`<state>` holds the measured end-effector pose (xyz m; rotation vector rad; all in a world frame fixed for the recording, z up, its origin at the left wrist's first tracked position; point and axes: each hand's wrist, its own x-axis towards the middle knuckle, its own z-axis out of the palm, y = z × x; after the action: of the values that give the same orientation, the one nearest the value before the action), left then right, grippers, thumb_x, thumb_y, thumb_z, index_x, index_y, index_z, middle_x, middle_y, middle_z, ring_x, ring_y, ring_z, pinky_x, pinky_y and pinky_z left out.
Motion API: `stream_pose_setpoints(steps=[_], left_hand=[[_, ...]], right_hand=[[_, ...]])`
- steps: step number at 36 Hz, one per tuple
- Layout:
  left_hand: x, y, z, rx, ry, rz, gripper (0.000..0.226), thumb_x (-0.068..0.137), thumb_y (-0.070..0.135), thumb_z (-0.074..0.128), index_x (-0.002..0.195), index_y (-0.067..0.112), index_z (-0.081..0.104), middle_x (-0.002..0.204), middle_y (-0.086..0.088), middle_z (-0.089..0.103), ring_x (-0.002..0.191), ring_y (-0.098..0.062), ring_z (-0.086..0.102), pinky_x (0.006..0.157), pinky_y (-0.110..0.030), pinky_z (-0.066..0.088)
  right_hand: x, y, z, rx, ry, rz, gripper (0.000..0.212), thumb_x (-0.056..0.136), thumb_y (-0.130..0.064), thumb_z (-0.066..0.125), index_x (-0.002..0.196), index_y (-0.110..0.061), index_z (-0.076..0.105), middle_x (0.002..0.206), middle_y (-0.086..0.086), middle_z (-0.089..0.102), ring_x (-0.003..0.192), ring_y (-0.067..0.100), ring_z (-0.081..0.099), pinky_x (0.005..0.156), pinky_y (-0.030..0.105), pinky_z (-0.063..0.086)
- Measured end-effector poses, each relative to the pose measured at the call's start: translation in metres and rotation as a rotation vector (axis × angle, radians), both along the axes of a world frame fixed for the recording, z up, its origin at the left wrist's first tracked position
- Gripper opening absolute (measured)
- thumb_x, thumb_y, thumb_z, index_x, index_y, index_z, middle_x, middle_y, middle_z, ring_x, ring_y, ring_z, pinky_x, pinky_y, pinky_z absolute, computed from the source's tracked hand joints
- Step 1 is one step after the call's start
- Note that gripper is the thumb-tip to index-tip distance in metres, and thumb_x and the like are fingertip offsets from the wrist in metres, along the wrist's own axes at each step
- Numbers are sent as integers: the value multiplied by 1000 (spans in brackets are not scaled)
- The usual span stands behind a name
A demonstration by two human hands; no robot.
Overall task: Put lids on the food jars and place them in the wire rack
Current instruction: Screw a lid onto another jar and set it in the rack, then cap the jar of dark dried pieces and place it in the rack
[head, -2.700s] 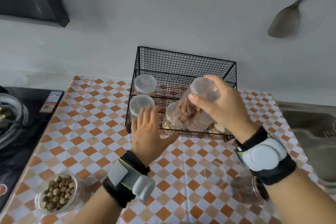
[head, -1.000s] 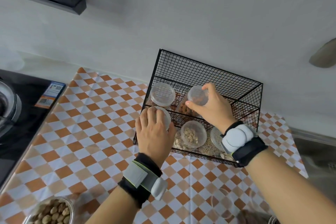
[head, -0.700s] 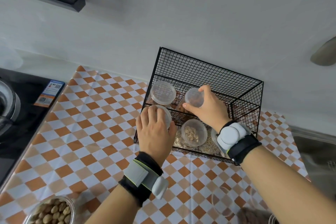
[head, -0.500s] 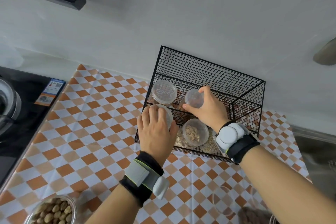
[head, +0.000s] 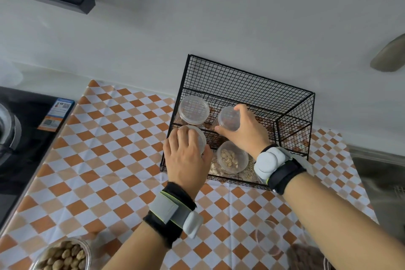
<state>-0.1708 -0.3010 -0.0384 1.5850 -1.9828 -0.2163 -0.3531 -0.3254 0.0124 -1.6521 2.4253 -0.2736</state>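
A single head-worn wide-angle camera looks steeply down and forward from close above the desk, facing the wall, with the wire rack near centre.

table under orange-and-white checked cloth | wire rack (black mesh) stands at its far edge by the wall | open jar of nuts near-left of the rack, well apart | clear lid and another jar, partly cut off, near-right of the rack
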Motion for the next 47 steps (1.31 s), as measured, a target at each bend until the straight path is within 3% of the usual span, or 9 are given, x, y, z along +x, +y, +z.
stream_pose_setpoints(steps=[5, 15, 20, 23, 26, 29, 35, 42, 47], left_hand=[[0, 1, 0, 19, 18, 9, 42, 85, 39, 69, 111, 7, 62, 121, -12, 61, 117, -34, 52, 95, -52, 48], [-1, 24, 14, 124, 291, -30, 38, 78, 41, 59, 107, 17, 55, 135, -7, 51, 127, -33, 45, 108, -57, 33], [-15, 64, 19, 50, 359, -212, 37, 79, 33, 69, 108, 17, 54, 128, -7, 54, 123, -34, 49, 100, -53, 38], [-28, 89, 22, 69, 367, -356, 31, 81, 36, 60, 106, 18, 55, 119, -2, 57, 112, -27, 51, 95, -46, 42], [-42, 113, 21, 173, 303, -517, 37, 81, 39, 56, 110, 17, 57, 110, 1, 58, 103, -25, 55, 88, -46, 48], [-52, 130, 14, 286, 180, -629, 46, 81, 45, 54, 118, 19, 57, 113, 3, 58, 106, -23, 54, 91, -41, 47], [-86, 164, 2, 484, -173, -809, 68, 88, 50, 65, 146, 30, 36, 142, 10, 41, 132, -16, 37, 110, -34, 29], [-118, 185, -14, 633, -444, -863, 90, 79, 49, 73, 153, 28, 26, 153, 2, 33, 138, -25, 37, 114, -43, 35], [-137, 197, -25, 667, -592, -857, 99, 77, 48, 79, 156, 31, 20, 157, -3, 26, 143, -30, 31, 115, -54, 35]], right_hand=[[1, 19, 7, -82, 31, 65, 85, 81, -71, 67, 144, -23, 36, 137, 8, 52, 108, 30, 64, 69, 34, 48], [-20, 114, 38, -217, 56, 146, 73, 92, -58, 57, 145, -10, 42, 143, 9, 57, 128, 23, 57, 103, 40, 51], [-48, 178, 47, -204, 11, 46, 68, 93, -51, 62, 144, -11, 44, 140, 6, 59, 124, 21, 59, 101, 34, 51], [-68, 215, 48, -191, -25, -12, 63, 93, -47, 67, 143, -14, 45, 138, 2, 60, 121, 13, 58, 98, 29, 52], [-83, 252, 50, -191, -65, -98, 66, 91, -46, 67, 146, -18, 44, 147, -2, 54, 126, 0, 45, 100, 19, 40], [-95, 280, 52, -167, -150, -200, 67, 91, -49, 67, 148, -23, 42, 151, -8, 49, 136, 8, 45, 101, 21, 35], [-127, 342, 50, -151, -340, -322, 79, 77, -73, 54, 143, -29, 44, 149, -11, 50, 137, 10, 46, 107, 31, 40], [-146, 399, 24, -73, -586, -364, 72, 80, -62, 68, 141, -42, 35, 144, -23, 42, 131, -2, 39, 99, 20, 30], [-152, 422, -5, 7, -695, -362, 98, 71, -67, 77, 150, -44, 24, 146, -27, 32, 135, 0, 31, 108, 28, 28]])
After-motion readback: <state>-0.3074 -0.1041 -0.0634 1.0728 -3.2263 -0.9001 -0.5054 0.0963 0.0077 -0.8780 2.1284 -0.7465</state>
